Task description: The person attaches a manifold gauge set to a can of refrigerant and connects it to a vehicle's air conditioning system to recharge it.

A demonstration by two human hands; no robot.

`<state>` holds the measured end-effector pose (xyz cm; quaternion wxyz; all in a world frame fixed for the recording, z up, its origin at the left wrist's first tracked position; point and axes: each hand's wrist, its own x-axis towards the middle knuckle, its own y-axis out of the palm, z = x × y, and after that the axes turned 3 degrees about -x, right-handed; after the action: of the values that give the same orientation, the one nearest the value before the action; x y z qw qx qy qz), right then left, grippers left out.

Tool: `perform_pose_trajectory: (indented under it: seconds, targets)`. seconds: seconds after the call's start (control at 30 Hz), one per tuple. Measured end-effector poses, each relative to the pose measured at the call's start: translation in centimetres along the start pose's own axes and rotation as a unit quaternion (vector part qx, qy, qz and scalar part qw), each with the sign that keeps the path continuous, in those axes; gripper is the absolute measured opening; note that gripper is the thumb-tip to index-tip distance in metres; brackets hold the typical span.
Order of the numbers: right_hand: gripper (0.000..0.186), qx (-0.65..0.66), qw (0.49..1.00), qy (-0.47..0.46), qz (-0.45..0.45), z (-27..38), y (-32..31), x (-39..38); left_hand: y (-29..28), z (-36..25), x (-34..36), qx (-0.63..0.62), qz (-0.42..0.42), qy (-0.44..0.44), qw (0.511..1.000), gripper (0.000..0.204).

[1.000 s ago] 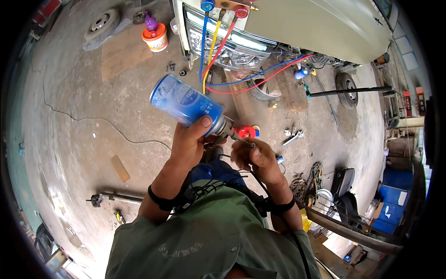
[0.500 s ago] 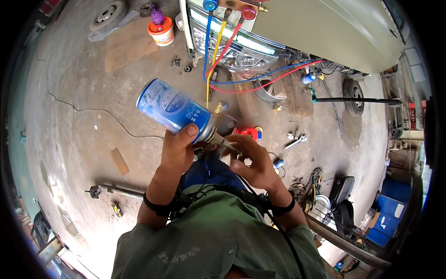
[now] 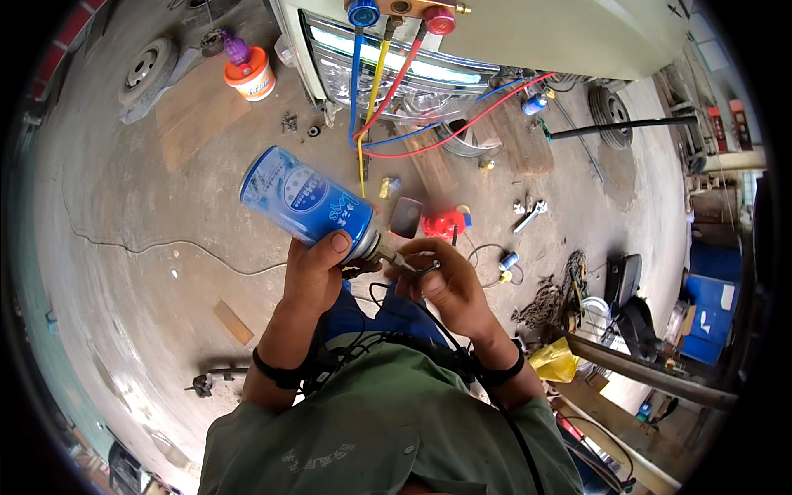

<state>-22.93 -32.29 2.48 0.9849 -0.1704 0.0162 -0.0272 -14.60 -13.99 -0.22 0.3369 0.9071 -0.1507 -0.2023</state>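
A: Gripping hard there, the left hand (image 3: 318, 272) is wrapped round the neck end of a blue cylindrical metal can with a white label (image 3: 304, 202), thumb pressed over its shoulder, fingers fully closed on it.

B: And the can is tipped well over, base up and away to the left, valve end pointing at the right hand (image 3: 445, 285). It's held in the air above the person's lap, clear of the concrete floor (image 3: 148, 214).

A: That tilt looks meant to bring the valve end across to the other hand. The right hand's fingers are curled in tight around a small dark metal fitting (image 3: 417, 266) touching the can's top, pinching it rather than open.

B: Exactly what that fitting is, I cannot tell; it's small and half hidden.

A: Beyond the hands, blue, yellow and red hoses (image 3: 371, 91) hang from a gauge set on a pale vehicle front (image 3: 528, 37).

B: A small red object (image 3: 441, 223) and a spanner (image 3: 528, 217) lie on the floor just beyond the hands.
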Motion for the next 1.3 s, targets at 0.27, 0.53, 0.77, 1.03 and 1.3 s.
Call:
perform_pose_trajectory:
  seconds: [0.27, 0.53, 0.77, 1.03, 1.3]
  targets:
    - [0.064, 0.661, 0.625, 0.380, 0.170, -0.2, 5.0, 0.5, -3.4, -3.5, 1.3, -0.011, 0.083, -0.041, 0.996, 0.073]
    - [0.043, 0.631, 0.677, 0.346, 0.154, 0.1, 6.3, 0.5, -4.9, -4.1, 2.3, 0.069, 0.118, -0.037, 0.990, 0.086]
    - [0.039, 0.239, 0.961, 0.134, -0.024, 0.1, 8.0, -0.2, -4.9, -4.5, 2.9, 0.071, 0.104, -0.072, 0.989, 0.085]
    - [0.056, 0.674, 0.646, 0.288, 0.214, -2.2, 7.4, -0.5, -4.7, -4.5, 3.5, 0.090, 0.115, -0.044, 0.988, 0.086]
    - [0.029, 0.435, 0.884, 0.167, -0.031, -0.6, 7.6, -0.1, -3.9, -4.4, 3.7, 0.086, 0.122, -0.028, 0.988, 0.083]
